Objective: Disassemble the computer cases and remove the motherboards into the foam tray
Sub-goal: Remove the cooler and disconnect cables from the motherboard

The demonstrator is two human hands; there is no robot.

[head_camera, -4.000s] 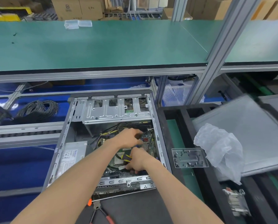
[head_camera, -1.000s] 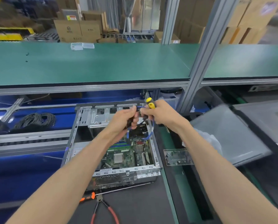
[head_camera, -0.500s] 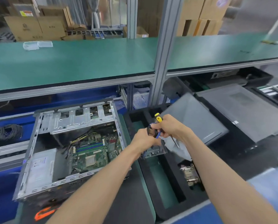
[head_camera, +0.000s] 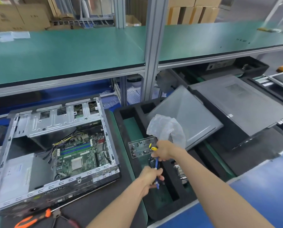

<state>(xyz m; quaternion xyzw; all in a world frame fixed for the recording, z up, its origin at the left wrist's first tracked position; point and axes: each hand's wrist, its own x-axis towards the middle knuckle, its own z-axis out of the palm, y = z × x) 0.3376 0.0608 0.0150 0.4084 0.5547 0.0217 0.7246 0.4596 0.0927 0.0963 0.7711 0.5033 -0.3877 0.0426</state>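
Now both hands are out over the black foam tray, to the right of the opened computer case. Up ahead, the right hand is closed around a yellow-handled screwdriver and pinches the lower edge of a crumpled clear plastic bag, which rises just above its knuckles. Nearer the body, the left hand grips a blue cable that runs up to the right hand. Just left of the right hand lies a clear plastic screw box on the tray. Well left of both hands, the motherboard sits flat inside the case, its green face exposed. Beyond the right hand a grey side panel leans tilted across the tray. Down by the left forearm, orange-handled pliers lie on the mat.
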